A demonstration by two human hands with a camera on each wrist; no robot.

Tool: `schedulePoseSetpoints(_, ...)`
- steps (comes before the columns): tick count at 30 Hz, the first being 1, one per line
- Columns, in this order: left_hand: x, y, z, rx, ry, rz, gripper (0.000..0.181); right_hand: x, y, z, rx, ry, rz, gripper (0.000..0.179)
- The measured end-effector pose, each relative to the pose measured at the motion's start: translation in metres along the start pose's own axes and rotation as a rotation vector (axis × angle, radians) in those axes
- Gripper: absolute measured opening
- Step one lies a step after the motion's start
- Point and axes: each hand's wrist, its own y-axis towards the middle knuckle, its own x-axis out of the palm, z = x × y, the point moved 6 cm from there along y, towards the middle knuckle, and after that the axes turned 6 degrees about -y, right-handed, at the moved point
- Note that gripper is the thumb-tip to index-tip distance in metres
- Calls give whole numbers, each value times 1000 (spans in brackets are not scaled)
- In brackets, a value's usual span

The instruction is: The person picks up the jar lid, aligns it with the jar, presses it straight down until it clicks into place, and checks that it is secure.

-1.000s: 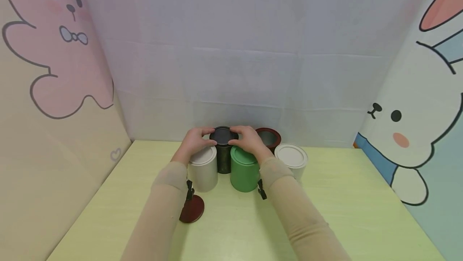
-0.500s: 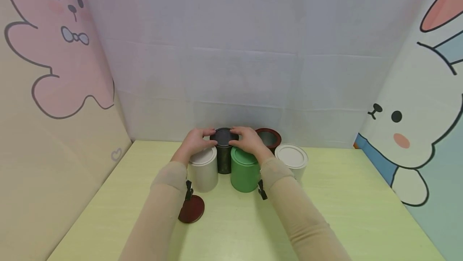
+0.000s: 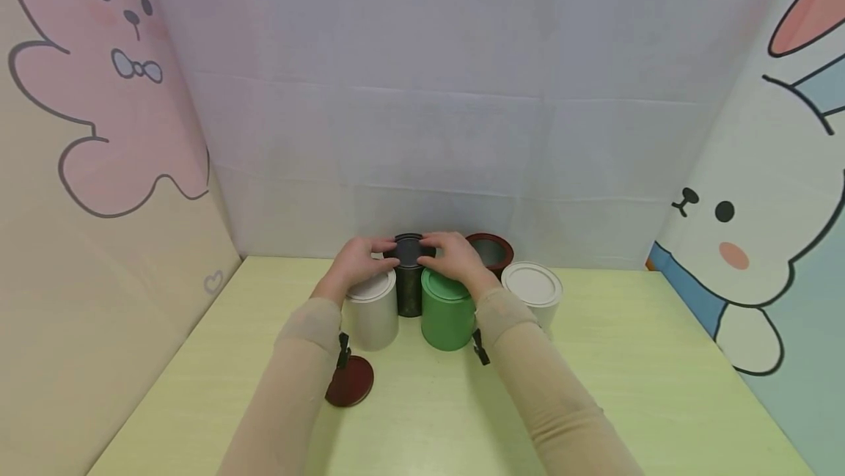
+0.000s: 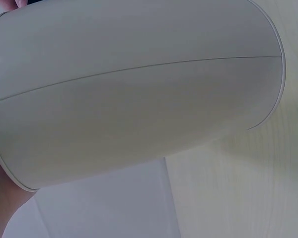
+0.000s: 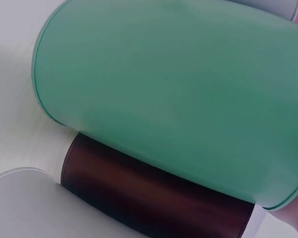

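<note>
In the head view a black can (image 3: 409, 294) stands at the back, with its round black lid (image 3: 408, 251) on top. My left hand (image 3: 356, 263) grips the lid's left edge with fingers and thumb, and my right hand (image 3: 457, 256) does the same on the right edge. A white can (image 3: 372, 322) stands below the left hand; its side fills the left wrist view. The green can (image 3: 447, 322) is beneath the right hand, and its wall (image 5: 174, 94) fills much of the right wrist view.
Behind my right wrist stands an open dark red can (image 3: 508, 251). A second white can (image 3: 532, 284) is at the right. A dark red lid (image 3: 353, 382) lies on the pale yellow table (image 3: 409, 417), partly behind the left sleeve. A white cloth backdrop (image 3: 422, 138) rises behind the cans.
The black lid has sunk slightly on its can. Both hands have shifted a little with it, the left one slightly inward, keeping their places on opposite edges. The other cans have not moved.
</note>
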Motion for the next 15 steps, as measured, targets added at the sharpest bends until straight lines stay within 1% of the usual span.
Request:
schedulePoseSetpoints(4,2,2,-2,5,36,-2,46,1,0,1,8,-23,-17,47)
schedulePoseSetpoints(9,3,4,-5,-18,64,8,47,3,1,1,19,-47,-48,47)
schedulePoseSetpoints(12,3,4,-5,-26,68,9,46,3,1,1,32,-59,-64,47)
schedulePoseSetpoints(15,3,5,-5,-20,73,3,45,4,1,0,38,-72,-73,46)
